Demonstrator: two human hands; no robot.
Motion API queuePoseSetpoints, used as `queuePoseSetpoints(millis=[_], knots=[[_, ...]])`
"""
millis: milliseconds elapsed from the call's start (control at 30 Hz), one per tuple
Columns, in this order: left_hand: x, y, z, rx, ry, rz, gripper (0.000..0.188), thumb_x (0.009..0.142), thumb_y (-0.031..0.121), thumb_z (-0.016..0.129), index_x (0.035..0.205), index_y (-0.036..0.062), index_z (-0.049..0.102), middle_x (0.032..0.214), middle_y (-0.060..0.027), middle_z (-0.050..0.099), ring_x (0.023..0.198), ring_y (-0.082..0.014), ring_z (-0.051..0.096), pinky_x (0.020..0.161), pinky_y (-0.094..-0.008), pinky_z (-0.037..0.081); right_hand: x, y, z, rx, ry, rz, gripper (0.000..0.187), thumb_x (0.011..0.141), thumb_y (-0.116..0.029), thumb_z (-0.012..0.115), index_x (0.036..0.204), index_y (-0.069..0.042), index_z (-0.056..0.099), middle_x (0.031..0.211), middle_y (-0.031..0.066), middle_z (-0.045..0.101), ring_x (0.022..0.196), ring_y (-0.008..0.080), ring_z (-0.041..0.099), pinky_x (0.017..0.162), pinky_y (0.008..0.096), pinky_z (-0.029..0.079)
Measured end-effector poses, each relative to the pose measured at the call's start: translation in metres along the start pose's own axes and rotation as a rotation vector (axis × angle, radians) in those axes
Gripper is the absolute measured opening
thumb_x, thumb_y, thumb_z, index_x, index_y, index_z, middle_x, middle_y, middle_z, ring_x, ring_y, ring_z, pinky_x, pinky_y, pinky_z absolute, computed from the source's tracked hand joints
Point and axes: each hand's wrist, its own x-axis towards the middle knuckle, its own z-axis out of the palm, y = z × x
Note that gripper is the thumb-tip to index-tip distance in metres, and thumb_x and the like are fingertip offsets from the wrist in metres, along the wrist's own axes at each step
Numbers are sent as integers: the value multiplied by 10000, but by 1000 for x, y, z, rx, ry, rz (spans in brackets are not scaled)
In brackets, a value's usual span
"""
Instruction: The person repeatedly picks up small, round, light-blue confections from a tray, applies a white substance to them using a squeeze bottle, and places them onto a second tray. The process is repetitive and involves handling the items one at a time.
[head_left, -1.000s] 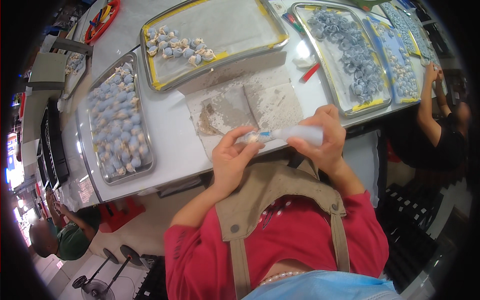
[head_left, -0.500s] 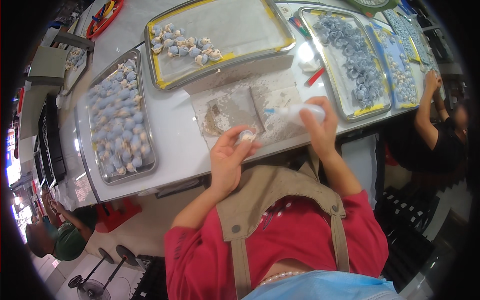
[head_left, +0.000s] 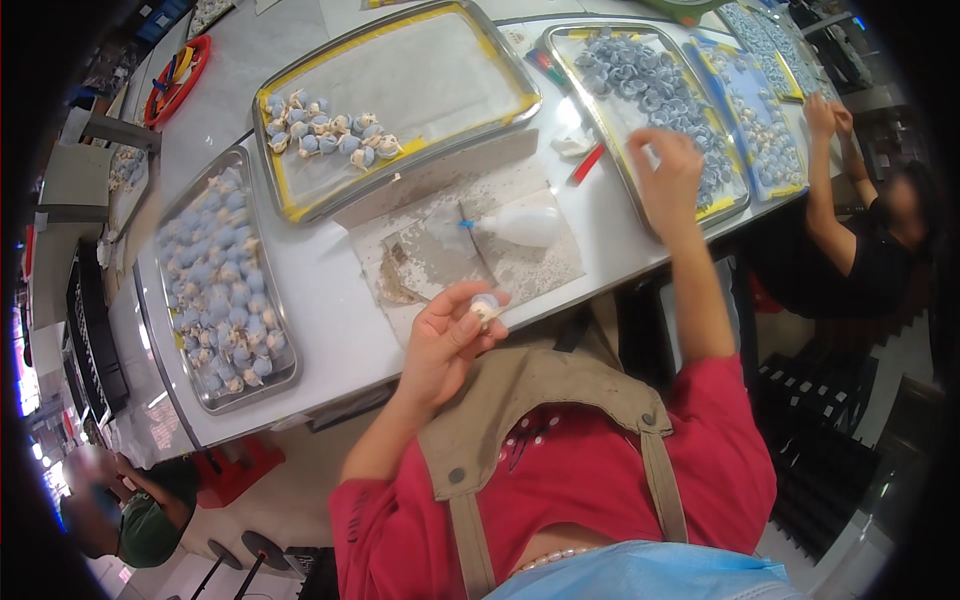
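Observation:
Between the fingertips of my left hand (head_left: 448, 340) is a small cream-and-blue figurine (head_left: 485, 308), held above the table's near edge. My right hand (head_left: 668, 175) is raised over the near left side of a metal tray (head_left: 735, 212) of blue-grey cup-shaped pieces (head_left: 650, 90). Its fingers are loosely curled, the thumb apart from them, with nothing visible in them. A white squeeze bottle (head_left: 530, 226) with a blue tip lies on its side on a stained board (head_left: 550, 265) between my hands.
On the left stands a metal tray (head_left: 290, 375) full of blue-and-cream figurines. A larger paper-lined tray (head_left: 420, 70) at the back holds several more. A red-handled tool (head_left: 587, 165) lies beside the right tray. At far right, a co-worker (head_left: 835, 220) reaches over a blue tray (head_left: 745, 110).
My right hand has let go of the squeeze bottle, which now lies on the board, and has moved right and away to the tray of blue-grey pieces. My left hand still holds the figurine.

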Motion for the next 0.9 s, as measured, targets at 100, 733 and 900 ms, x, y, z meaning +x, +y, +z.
queuePoseSetpoints(millis=[100, 733, 900], knots=[[3, -5, 1, 22, -1, -6, 356, 873, 63, 583, 1213, 12, 490, 1138, -151, 580, 862, -159, 620, 738, -213, 524, 16, 40, 0, -259, -149, 49, 141, 751, -152, 655, 892, -141, 647, 811, 11, 621, 841, 235, 559, 781, 397, 382], [9, -9, 22, 143, 100, -53, 339, 859, 31, 584, 1182, -9, 490, 1127, -142, 567, 869, -158, 611, 767, -229, 515, 6, 53, 3, 243, -9, 343, 162, 829, -139, 639, 973, -77, 682, 783, 59, 679, 684, 114, 617, 645, 249, 471], [13, -13, 21, 202, 108, 13, 365, 848, 12, 591, 1195, -13, 484, 1149, -137, 553, 891, -169, 612, 771, -229, 511, 5, 16, -6, 594, 6, 501, 195, 837, -109, 628, 1015, -39, 667, 813, 41, 661, 745, 96, 595, 676, 239, 460]])
